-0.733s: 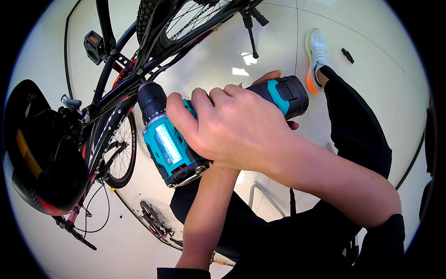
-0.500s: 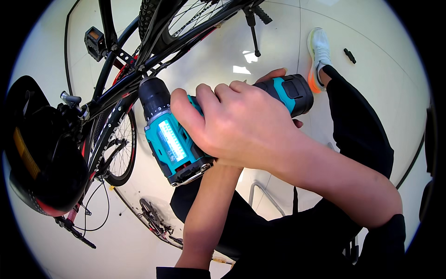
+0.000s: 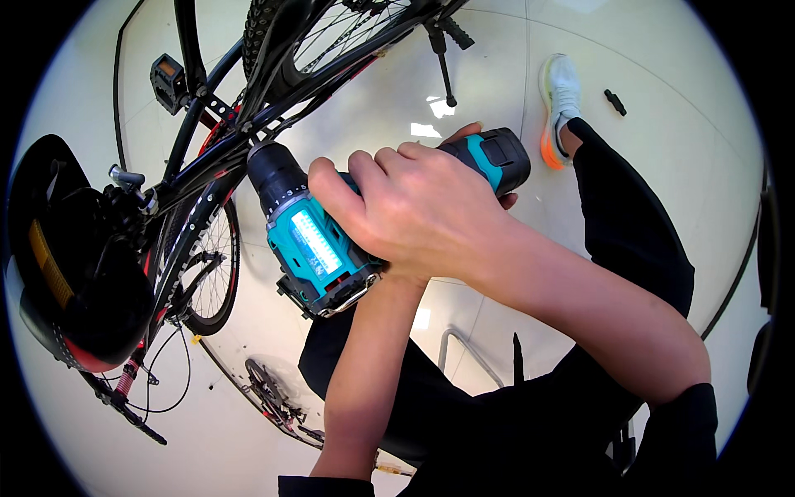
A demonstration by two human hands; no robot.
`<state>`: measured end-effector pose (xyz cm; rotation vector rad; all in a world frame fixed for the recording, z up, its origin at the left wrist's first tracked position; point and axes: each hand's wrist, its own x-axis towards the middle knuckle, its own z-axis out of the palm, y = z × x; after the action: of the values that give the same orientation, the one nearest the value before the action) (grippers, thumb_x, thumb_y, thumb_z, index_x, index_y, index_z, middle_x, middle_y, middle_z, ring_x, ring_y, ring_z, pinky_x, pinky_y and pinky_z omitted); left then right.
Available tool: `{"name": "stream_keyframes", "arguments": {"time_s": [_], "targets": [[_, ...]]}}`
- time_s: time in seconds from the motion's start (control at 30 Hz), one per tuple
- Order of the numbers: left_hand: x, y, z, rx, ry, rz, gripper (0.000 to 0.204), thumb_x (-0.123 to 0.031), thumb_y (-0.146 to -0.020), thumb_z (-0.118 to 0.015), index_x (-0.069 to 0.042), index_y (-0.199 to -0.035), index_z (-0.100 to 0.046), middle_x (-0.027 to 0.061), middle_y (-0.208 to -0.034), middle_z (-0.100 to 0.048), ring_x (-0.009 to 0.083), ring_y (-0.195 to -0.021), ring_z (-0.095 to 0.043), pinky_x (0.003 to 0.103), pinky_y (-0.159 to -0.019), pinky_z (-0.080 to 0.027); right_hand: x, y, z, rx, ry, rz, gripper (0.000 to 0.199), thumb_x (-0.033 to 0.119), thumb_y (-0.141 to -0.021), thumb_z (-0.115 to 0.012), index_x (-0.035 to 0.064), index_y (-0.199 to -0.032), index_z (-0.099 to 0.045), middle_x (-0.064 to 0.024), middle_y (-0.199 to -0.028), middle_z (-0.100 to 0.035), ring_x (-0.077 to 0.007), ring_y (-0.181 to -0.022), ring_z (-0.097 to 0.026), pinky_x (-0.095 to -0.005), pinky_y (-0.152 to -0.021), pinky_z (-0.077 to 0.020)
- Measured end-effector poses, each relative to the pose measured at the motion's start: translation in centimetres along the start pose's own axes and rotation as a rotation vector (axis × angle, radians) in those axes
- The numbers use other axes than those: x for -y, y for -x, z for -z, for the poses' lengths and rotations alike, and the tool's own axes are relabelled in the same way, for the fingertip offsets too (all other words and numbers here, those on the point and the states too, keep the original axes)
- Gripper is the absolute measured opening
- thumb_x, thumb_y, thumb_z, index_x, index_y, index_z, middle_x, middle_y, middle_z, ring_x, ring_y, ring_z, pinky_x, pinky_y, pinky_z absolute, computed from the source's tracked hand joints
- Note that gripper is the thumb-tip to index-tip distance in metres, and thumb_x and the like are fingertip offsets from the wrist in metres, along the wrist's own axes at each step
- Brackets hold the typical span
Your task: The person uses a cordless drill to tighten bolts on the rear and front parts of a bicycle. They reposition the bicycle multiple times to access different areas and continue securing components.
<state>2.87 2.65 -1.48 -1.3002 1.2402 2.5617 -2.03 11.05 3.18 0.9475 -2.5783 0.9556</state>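
A teal and black cordless drill [image 3: 310, 248] lies across the middle, its black chuck pointing up-left at the bicycle frame [image 3: 228, 149]. From the chuck, a short bit reaches a fastening on the dark frame tube; whether it seats there is hidden. My right hand [image 3: 422, 207] is closed over the drill's grip, fingers wrapped round just behind the body. Beneath it comes my left forearm. Most of my left hand [image 3: 468, 130] is hidden, but its fingertips show on both sides of the handle by the battery [image 3: 503, 161], closed round it.
A pedal [image 3: 168, 83], a kickstand [image 3: 444, 70] and a spoked wheel [image 3: 217, 273] surround the frame. At left is a large black, saddle-like shape [image 3: 108, 306] with a red edge. A small black part [image 3: 614, 102] lies on the tiled floor, beyond my shoe [image 3: 560, 99].
The battery end of the drill has swung left and slightly up, with both hands moving along. The chuck stays by the frame. My view has shifted a little.
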Motion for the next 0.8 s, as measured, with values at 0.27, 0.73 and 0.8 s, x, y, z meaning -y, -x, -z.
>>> {"name": "stream_keyframes", "arguments": {"time_s": [0.27, 0.73, 0.8], "targets": [[0.2, 0.1, 0.3, 0.004, 0.005, -0.002, 0.062, -0.053, -0.094, -0.037, -0.004, -0.131, -0.046, 0.0127, -0.121, -0.058, 0.0279, -0.111, -0.057, 0.040, -0.097, -0.045, 0.5, 0.1, -0.2, -0.074, 0.134, 0.025, 0.036, 0.015, -0.066, -0.063, 0.0053, -0.100, -0.054, -0.0031, -0.063, -0.051, -0.0160, -0.053, -0.056, -0.0251, -0.052, -0.0468], [-7.3, 1.9, 6.3, 0.113, 0.074, -0.020, 0.064, -0.056, -0.094, -0.036, -0.004, -0.130, -0.046, 0.0124, -0.120, -0.058, 0.0280, -0.110, -0.058, 0.041, -0.096, -0.045, 1.7, 0.8, 0.1, -0.050, 0.164, 0.050, 0.054, 0.011, -0.065, -0.065, 0.0085, -0.118, -0.052, -0.0062, -0.070, -0.051, -0.0176, -0.055, -0.055, -0.0257, -0.054, -0.0458], [-9.2, 4.2, 2.9, -0.014, -0.091, -0.037, 0.068, -0.057, -0.094, -0.035, 0.001, -0.127, -0.046, 0.0158, -0.119, -0.058, 0.0282, -0.110, -0.056, 0.041, -0.098, -0.043, 1.2, 1.0, -0.4, -0.047, 0.189, 0.060, 0.054, 0.011, -0.066, -0.065, 0.0087, -0.119, -0.052, -0.0070, -0.072, -0.051, -0.0177, -0.055, -0.055, -0.0259, -0.055, -0.0461]]}}
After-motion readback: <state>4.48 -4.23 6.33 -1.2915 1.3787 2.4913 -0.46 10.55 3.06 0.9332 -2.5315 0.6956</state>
